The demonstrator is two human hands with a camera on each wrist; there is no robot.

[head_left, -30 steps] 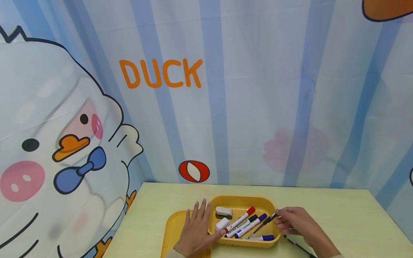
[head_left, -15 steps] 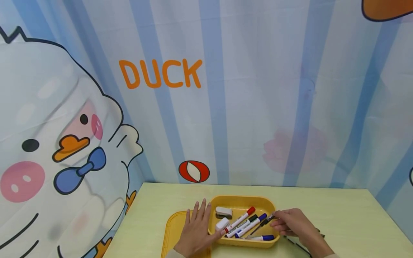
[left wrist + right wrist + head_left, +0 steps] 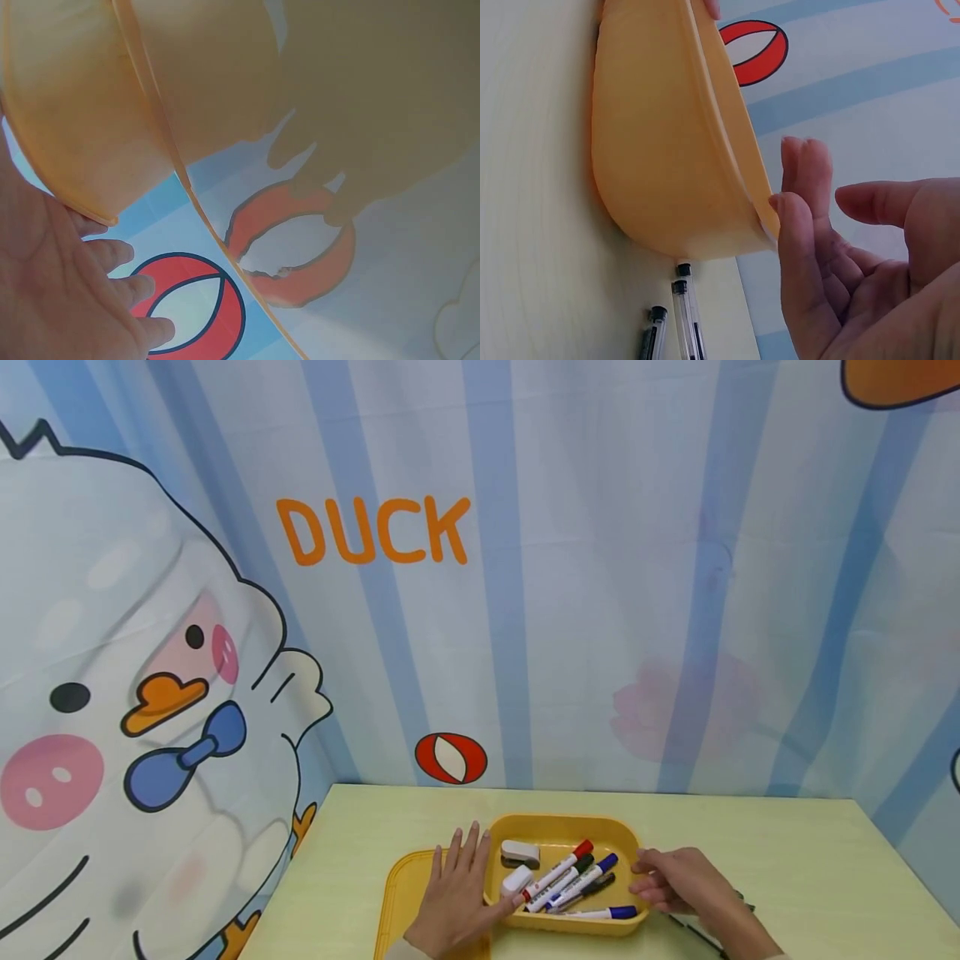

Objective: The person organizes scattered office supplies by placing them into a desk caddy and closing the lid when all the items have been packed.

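A yellow plastic box [image 3: 570, 819] holds a red-capped marker [image 3: 558, 870], a black-capped marker [image 3: 579, 865] and two blue-capped markers. A black pen [image 3: 596, 887] lies among them. My left hand [image 3: 453, 897] lies spread against the box's left side, its thumb over the near rim. At the right rim is my right hand [image 3: 686, 885]; in the right wrist view, its thumb and fingers are apart and hold nothing. Below it, several pens [image 3: 682, 319] with black ends lie on the table beside the box.
A flat yellow lid [image 3: 397, 893] lies left of the box, partly under my left hand. Inside the box's left side sit a small grey-white stapler-like object [image 3: 520, 852] and a white rounded block [image 3: 516, 881]. A printed curtain [image 3: 570, 610] hangs behind the table [image 3: 787, 835].
My right hand has moved slightly left and let go of the black pen, which now lies among the markers in the box. The left hand has stayed in place.
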